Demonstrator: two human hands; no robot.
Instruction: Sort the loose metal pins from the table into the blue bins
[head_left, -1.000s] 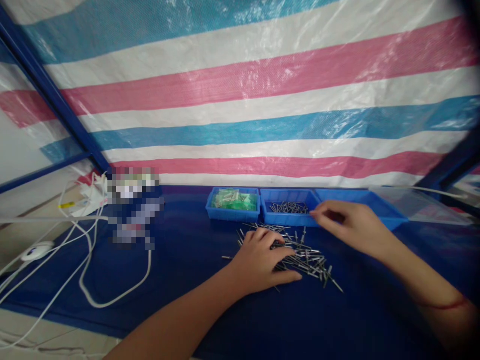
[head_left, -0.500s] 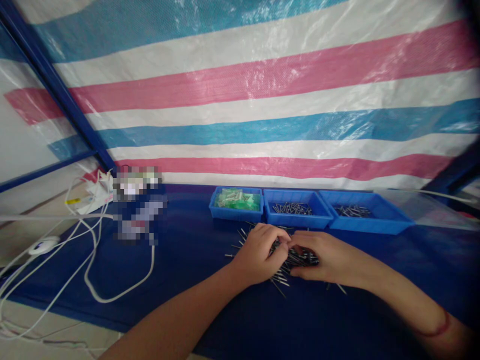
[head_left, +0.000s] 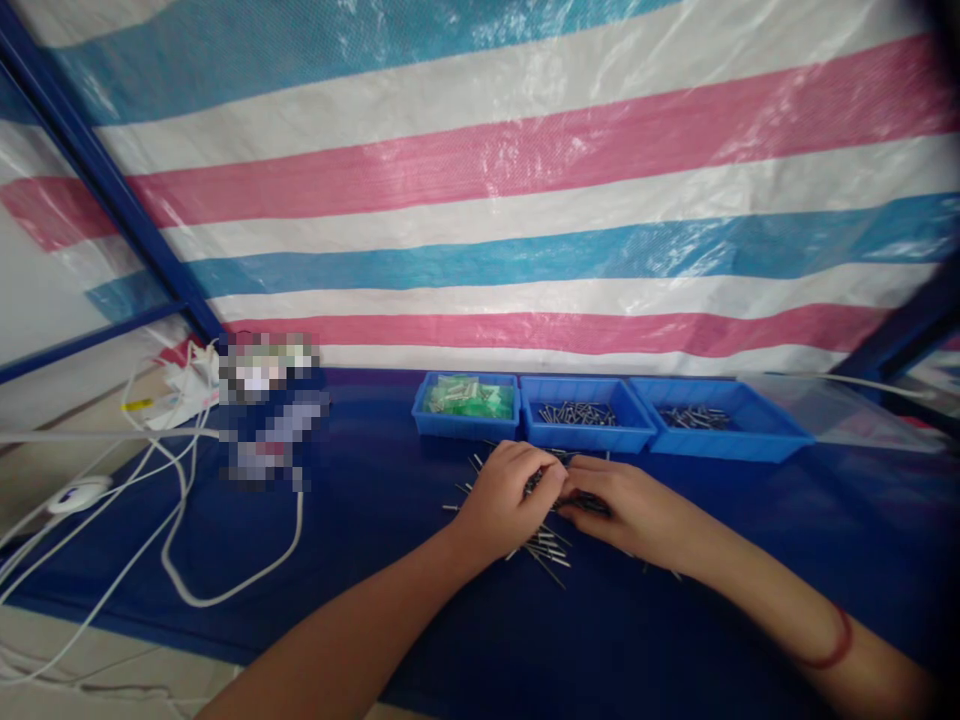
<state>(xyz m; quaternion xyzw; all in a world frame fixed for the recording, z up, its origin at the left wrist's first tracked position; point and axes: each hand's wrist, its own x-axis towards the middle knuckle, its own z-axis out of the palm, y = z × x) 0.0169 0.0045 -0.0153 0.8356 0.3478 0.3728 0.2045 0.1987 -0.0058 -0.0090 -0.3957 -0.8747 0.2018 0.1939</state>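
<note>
A loose pile of blind rivets, thin metal pins with thicker ends, lies on the blue table top. My left hand curls over the pile from the left, thumb and fingertips closed around some of the rivets. From the right, my right hand wraps round a dark bunch of the same rivets, its fingertips touching those of my left hand. Stray rivets poke out left of and below my left hand. The hands hide the middle of the pile.
Behind the hands stand three blue bins in a row: one with green plastic packets and two with metal pieces. White cables and a blurred-out patch lie at left. A striped plastic sheet hangs behind.
My right hand has moved slightly left and closed more tightly round the rivets. The whole view has shifted a little; my left hand keeps its curled grip.
</note>
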